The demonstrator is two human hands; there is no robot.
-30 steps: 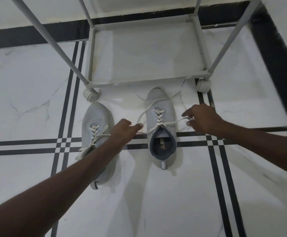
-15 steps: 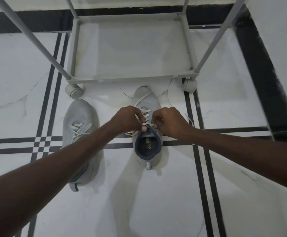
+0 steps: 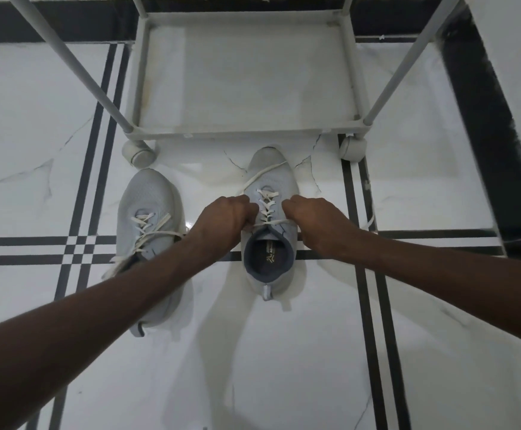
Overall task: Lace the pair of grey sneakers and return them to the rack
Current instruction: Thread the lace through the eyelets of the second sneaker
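- The floor (image 3: 29, 125) is white marble-look tile crossed by paired black lines, and both shoes stand on it with their toes toward the rack.
- The left sneaker (image 3: 152, 200) sits just beside the rack's near-left caster (image 3: 138, 153); its white lace (image 3: 147, 234) is threaded loosely, with loose ends trailing off toward the heel side. The left forearm crosses over its rear half and hides the heel opening.
- The left hand (image 3: 223, 220) is closed in a fist on one end of the white shoelace (image 3: 267, 209), at the left edge of the right sneaker's tongue. It touches that shoe and lies just to the right of the left sneaker.
- The rack (image 3: 246, 133) stands just beyond the shoes; its bottom shelf is a pale tray with slanted poles rising from the corners.
- The right sneaker (image 3: 268, 274) lies between the two hands, its toe almost under the rack's front rail. Its dark collar opening faces the camera, and crossed lacing runs up the eyelets. One strand stretches straight across the top of the tongue from fist to fist, and another loops forward over the toe.
- The right hand (image 3: 313, 218) is likewise curled shut on the other lace end, at the shoe's right edge, level with the left hand.
- A loose length of lace trails on the floor to the right of that hand, near the far-right caster (image 3: 352, 148).
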